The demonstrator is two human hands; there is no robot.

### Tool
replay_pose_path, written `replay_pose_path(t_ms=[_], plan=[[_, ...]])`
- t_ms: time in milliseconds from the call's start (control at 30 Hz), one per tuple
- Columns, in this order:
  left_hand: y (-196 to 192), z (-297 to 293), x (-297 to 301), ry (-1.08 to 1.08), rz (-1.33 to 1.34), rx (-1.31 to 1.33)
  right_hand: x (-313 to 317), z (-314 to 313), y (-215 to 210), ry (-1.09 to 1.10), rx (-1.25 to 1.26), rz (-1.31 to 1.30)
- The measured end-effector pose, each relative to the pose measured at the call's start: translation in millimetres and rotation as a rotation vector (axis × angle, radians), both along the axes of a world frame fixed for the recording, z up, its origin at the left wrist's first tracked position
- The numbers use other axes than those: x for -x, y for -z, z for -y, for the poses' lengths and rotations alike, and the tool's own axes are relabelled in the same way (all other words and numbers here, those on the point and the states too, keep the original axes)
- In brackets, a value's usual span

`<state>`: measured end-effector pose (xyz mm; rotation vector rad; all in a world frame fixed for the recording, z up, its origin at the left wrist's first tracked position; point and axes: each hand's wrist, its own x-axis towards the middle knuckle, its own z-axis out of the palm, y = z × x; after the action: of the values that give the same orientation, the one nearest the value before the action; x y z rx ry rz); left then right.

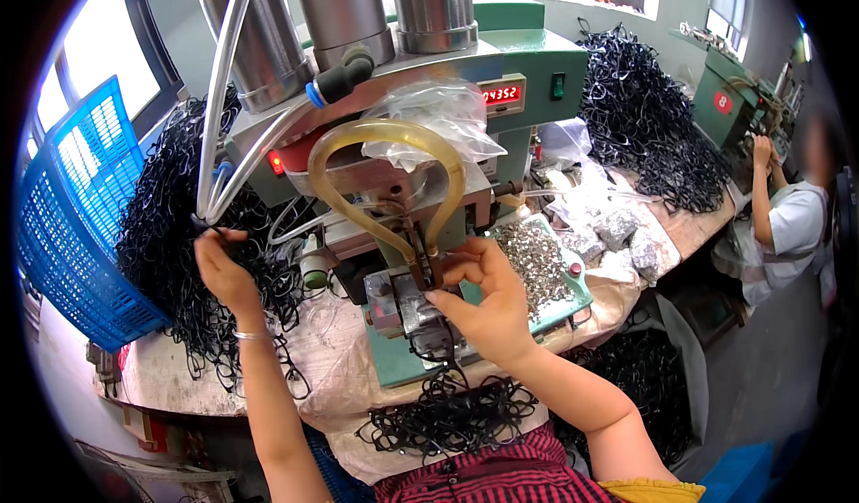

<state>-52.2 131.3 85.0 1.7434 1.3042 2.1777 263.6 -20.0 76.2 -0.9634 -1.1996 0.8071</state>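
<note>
The right hand (488,302) is held with thumb and fingers apart at the press tooling (418,268); whether anything is pinched cannot be told. Fingertips could be crushed if the press were triggered there. The left hand (224,270) is half-curled at the heap of black spectacle frames (165,221) on the bench (215,394), its grip unclear; tangled neighbours might be dragged off. Small metal parts (530,261) could be spilled if their green tray (577,301) were knocked.
</note>
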Motion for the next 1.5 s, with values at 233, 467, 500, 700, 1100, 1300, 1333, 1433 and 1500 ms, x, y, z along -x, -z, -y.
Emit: replay_pose_path(t_ms=[233, 467, 500, 700, 1100, 1300, 1333, 1433, 1500], plan=[[-2.0, 111.1, -50.4, 0.968, 0.773, 0.583, -30.7, 33.4, -11.6, -0.155, 0.086, 0.056], [23.9, 196.5, -174.9, 1.929, 1.171, 1.119, -105.4, 1.3, 83.6, 0.631, 0.044, 1.040], [20.7, 190.2, -180.5, 1.942, 1.108, 1.220, -108.9, 0.6, 83.6, 0.607, 0.000, 1.019], [25.4, 186.9, -183.3, 1.948, 1.466, 1.090, -113.0, -5.4, 74.7, 0.608, 0.063, 0.697], [23.2, 219.5, -153.4, 1.784, 0.818, 1.255, -112.5, 18.2, 82.9, 0.470, 0.165, 0.125], [59.3, 184.9, -131.0, 1.054, -0.509, 1.110, -91.6, -16.5, 91.9, 0.409, 0.138, -0.188], [54.0, 179.8, -120.7, 1.125, -0.588, 1.140, -87.9, -18.1, 87.6, 0.388, 0.146, -0.138], [-0.5, 184.3, -65.5, 1.030, -0.810, 1.044, -80.3, -9.1, 67.7, 0.385, 0.128, 0.032], [-4.8, 188.6, -6.7, 0.920, -0.199, 1.129, -88.9, -2.1, 74.9, 0.411, 0.054, 0.142]])
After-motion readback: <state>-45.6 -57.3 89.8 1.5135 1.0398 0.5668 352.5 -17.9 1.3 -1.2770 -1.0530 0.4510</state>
